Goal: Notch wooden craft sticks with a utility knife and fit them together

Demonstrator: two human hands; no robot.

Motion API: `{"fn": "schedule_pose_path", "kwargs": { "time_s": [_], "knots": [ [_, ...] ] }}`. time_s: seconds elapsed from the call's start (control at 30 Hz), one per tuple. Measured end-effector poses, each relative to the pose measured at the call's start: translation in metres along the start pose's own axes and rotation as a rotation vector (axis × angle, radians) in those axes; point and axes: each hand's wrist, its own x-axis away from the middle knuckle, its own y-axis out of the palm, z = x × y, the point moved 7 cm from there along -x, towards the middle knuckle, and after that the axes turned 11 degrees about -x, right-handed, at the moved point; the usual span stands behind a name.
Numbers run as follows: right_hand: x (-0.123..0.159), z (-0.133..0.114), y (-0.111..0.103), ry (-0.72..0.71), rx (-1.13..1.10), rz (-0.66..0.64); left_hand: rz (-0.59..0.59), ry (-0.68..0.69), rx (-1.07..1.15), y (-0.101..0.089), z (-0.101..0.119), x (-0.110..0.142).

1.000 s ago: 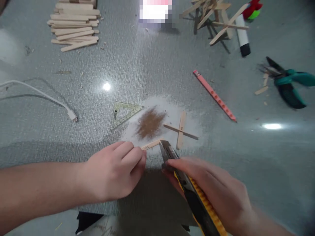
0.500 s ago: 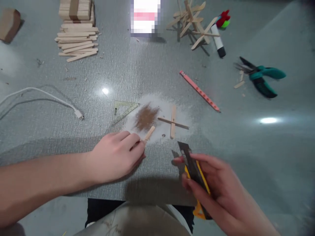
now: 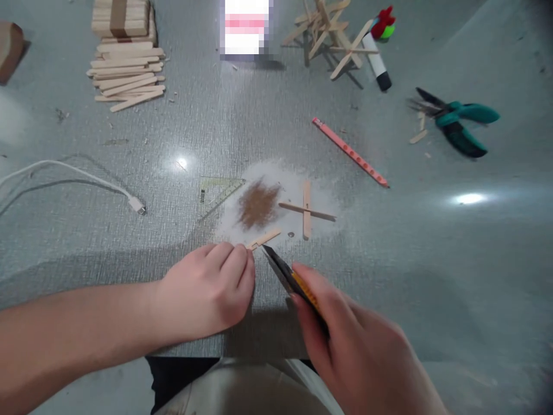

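My left hand is closed on one end of a wooden craft stick, whose free end points right and shows a notch close to my fingers. My right hand is wrapped round a yellow and black utility knife. The knife's dark blade tip is at the notched part of the stick; whether it touches cannot be made out. Just beyond lie two craft sticks joined as a cross, a patch of brown dust on white powder, and a clear set square.
A pink pencil and teal-handled pliers lie to the right. Farther back are a stick structure, a white tube with a black cap, and piled craft sticks. A white cable runs along the left.
My right hand has brought the utility knife left and turned its blade toward the stick in my left hand. The held stick has swung to a flatter angle. The whole view has shifted slightly.
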Motion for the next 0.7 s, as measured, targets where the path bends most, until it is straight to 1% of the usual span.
{"fn": "schedule_pose_path", "kwargs": {
  "time_s": [0.07, 0.2, 0.3, 0.6, 0.7],
  "knots": [
    [-0.002, -0.005, 0.003, -0.013, 0.017, -0.006, 0.007, -0.016, 0.018, 0.000, -0.001, -0.001],
    [-0.004, -0.010, 0.006, -0.046, 0.051, -0.025, -0.050, -0.074, 0.029, 0.006, -0.003, -0.002],
    [-0.005, -0.010, 0.007, -0.053, 0.051, -0.032, -0.055, -0.104, 0.033, 0.009, -0.003, -0.002],
    [0.001, -0.008, 0.012, -0.035, 0.060, -0.094, -0.074, -0.063, 0.043, 0.010, 0.000, -0.002],
    [0.001, -0.009, 0.013, -0.044, 0.069, -0.094, -0.084, -0.065, 0.048, 0.012, 0.000, -0.003]
  ]
}}
